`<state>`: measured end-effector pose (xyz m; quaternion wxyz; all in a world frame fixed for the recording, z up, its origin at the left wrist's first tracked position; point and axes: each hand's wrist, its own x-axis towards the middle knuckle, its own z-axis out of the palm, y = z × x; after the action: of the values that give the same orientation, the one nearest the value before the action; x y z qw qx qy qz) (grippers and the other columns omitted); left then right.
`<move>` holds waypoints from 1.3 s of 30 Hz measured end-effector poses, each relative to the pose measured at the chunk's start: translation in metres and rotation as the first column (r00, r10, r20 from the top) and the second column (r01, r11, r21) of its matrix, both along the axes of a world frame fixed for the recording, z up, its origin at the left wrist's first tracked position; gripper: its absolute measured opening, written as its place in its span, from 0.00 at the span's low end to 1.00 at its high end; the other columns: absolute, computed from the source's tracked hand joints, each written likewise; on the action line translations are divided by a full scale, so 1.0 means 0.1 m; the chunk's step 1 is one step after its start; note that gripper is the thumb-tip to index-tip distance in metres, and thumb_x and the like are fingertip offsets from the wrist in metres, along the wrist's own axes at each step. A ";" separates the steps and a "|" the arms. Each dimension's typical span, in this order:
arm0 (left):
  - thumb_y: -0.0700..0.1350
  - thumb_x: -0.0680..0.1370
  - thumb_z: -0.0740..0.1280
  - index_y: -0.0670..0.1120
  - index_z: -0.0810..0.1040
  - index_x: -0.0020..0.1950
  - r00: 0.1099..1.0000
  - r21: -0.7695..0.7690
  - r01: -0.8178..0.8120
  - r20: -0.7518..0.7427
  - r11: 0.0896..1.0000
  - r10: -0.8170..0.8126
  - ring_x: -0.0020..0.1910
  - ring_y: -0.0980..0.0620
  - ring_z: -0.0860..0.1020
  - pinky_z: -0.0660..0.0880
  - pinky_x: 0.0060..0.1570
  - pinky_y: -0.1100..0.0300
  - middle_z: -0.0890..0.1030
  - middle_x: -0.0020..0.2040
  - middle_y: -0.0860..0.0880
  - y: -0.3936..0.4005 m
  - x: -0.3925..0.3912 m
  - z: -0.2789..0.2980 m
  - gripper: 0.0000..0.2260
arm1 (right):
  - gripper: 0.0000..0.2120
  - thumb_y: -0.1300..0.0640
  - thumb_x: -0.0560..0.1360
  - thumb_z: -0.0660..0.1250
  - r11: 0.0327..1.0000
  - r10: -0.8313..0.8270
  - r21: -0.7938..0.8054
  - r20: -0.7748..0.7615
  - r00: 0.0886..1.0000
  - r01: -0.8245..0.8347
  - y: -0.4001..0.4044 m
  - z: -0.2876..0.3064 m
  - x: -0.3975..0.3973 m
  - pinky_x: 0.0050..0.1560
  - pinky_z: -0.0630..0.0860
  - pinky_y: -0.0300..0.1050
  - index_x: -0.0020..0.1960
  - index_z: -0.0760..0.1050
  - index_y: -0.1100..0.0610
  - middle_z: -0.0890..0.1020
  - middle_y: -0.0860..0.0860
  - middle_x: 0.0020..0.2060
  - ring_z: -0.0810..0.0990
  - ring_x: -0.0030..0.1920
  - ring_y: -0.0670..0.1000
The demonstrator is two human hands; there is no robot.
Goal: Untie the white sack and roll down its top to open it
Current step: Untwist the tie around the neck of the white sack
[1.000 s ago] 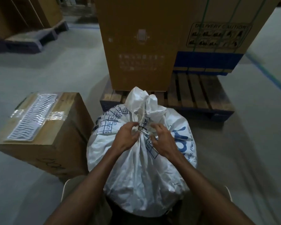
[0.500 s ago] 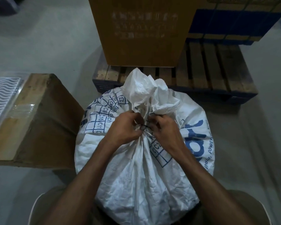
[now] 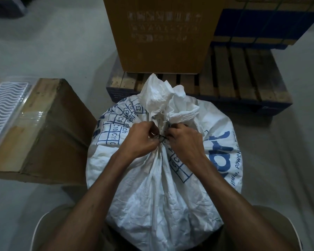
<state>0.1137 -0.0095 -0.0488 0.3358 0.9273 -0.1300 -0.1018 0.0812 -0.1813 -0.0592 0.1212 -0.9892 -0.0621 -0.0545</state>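
A full white woven sack (image 3: 149, 192) with blue print stands on the floor right in front of me. Its neck is gathered and bound by a thin dark tie (image 3: 162, 139), and the crumpled top (image 3: 161, 96) sticks up above the binding. My left hand (image 3: 141, 140) pinches the tie from the left, fingers closed on it. My right hand (image 3: 186, 142) pinches it from the right, fingers curled in at the knot. The knot itself is mostly hidden between my fingertips.
A cardboard box (image 3: 43, 134) with a clear wavy-patterned tray (image 3: 5, 104) on top sits close to the sack's left. Just behind the sack lies a wooden pallet (image 3: 243, 84) carrying a tall brown carton (image 3: 163, 33) and a blue-banded carton (image 3: 265, 24). Grey floor lies to the right.
The view has tilted down and come closer to the sack. Both hands have closed in tighter on the tie at the neck; the sack stays bound.
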 end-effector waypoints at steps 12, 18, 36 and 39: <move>0.47 0.76 0.71 0.47 0.82 0.53 0.997 -0.048 0.013 0.082 0.999 -0.009 0.47 0.52 0.80 0.80 0.49 0.49 0.80 0.47 0.50 0.05 -0.17 0.03 0.07 | 0.18 0.63 0.79 0.61 0.997 -0.057 0.058 -0.022 0.998 0.058 -0.07 0.09 -0.16 0.43 0.77 0.54 0.68 0.72 0.54 0.75 0.55 0.59 0.80 0.49 0.60; 0.47 0.76 0.70 0.47 0.79 0.58 0.992 -0.067 0.007 0.125 0.998 0.001 0.49 0.51 0.80 0.79 0.52 0.48 0.81 0.50 0.49 0.05 -0.25 0.07 0.11 | 0.16 0.65 0.76 0.62 0.993 -0.089 0.078 0.054 0.995 0.085 -0.14 0.14 -0.26 0.32 0.73 0.48 0.62 0.72 0.54 0.73 0.52 0.56 0.78 0.41 0.55; 0.42 0.76 0.73 0.48 0.87 0.50 0.976 -0.296 -0.110 0.147 0.949 0.159 0.41 0.58 0.84 0.82 0.47 0.56 0.86 0.43 0.53 -0.12 -0.24 0.11 0.05 | 0.15 0.64 0.80 0.66 0.927 0.068 0.325 0.351 0.934 -0.189 -0.12 0.18 -0.24 0.37 0.81 0.49 0.65 0.73 0.54 0.75 0.52 0.59 0.79 0.45 0.51; 0.41 0.75 0.76 0.46 0.88 0.46 0.942 -0.418 -0.329 -0.085 0.847 0.323 0.40 0.61 0.85 0.81 0.45 0.62 0.87 0.39 0.54 -0.14 -0.22 0.17 0.02 | 0.11 0.59 0.81 0.67 0.877 0.008 0.463 0.251 0.968 -0.128 -0.12 0.15 -0.24 0.41 0.81 0.50 0.63 0.75 0.54 0.80 0.48 0.52 0.80 0.44 0.48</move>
<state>0.0921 -0.0235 -0.0313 0.5434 0.8392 0.0121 -0.0179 0.0571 -0.1936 -0.0441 0.3538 -0.9121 -0.0960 -0.1835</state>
